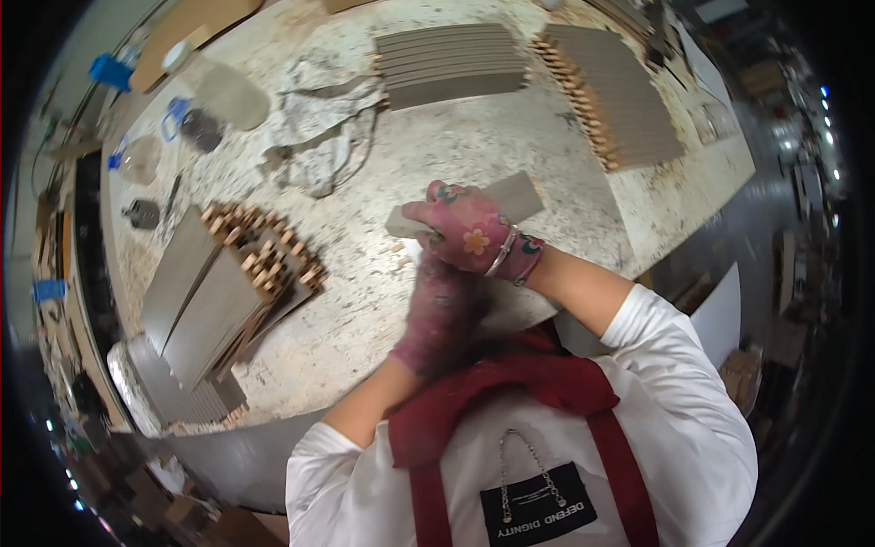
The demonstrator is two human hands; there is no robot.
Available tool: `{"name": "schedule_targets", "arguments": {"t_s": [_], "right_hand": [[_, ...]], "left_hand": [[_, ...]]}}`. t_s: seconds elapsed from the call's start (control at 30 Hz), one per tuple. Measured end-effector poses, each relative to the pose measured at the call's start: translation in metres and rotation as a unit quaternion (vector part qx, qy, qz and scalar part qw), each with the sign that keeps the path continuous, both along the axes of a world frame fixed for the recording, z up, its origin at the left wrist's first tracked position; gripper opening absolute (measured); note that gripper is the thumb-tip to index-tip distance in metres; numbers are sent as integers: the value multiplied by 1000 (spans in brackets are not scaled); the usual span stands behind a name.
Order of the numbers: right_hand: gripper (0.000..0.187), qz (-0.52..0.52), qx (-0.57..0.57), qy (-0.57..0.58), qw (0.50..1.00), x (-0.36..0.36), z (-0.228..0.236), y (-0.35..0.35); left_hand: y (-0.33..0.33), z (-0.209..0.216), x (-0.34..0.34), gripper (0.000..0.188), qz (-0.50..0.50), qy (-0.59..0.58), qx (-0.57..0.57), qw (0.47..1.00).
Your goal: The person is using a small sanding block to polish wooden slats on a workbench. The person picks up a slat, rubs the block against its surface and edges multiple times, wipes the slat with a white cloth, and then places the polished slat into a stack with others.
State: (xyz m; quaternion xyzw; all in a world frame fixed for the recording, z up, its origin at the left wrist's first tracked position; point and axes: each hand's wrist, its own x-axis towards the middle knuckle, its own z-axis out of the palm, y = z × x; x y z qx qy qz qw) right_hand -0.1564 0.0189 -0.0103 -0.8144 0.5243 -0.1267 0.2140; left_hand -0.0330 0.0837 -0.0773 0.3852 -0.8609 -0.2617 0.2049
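Note:
My right hand, in a pink flowered glove with a bracelet at the wrist, is closed over a short grey wooden board. The board lies slantwise above the table, its ends showing on both sides of the hand. My left hand, in a darker pinkish glove, is just below the right one and smeared by motion. Its fingers are mostly hidden under the right hand and the board. A small patch of white and some light wood-coloured bits show beside the hands.
A stained white worktable carries stacked grey boards with pale peg-like ends at far middle, far right and left. A crumpled cloth lies at the back, near a large cloudy jug and smaller bottles.

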Motion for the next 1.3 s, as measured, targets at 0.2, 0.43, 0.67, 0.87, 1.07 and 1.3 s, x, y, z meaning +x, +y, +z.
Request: {"name": "schedule_targets", "arguments": {"t_s": [0.2,0.43,0.67,0.87,1.07,1.3], "right_hand": [[35,-162,-13,75,984,-91,8,10],[30,-307,-35,-37,950,-201,13,41],[38,-366,11,-272,890,-213,-8,84],[42,-298,41,-307,903,-175,20,80],[49,-309,70,-390,865,-179,14,81],[49,-305,57,-299,902,-119,-16,22]], "left_hand": [[4,44,8,64,-30,-87,-76,993],[-35,44,27,73,30,-131,-118,984],[-15,47,64,78,88,-190,-154,966],[-50,57,35,59,6,-123,-144,982],[-94,87,33,38,51,-162,177,969],[-62,35,14,71,24,-158,-176,971]]}}
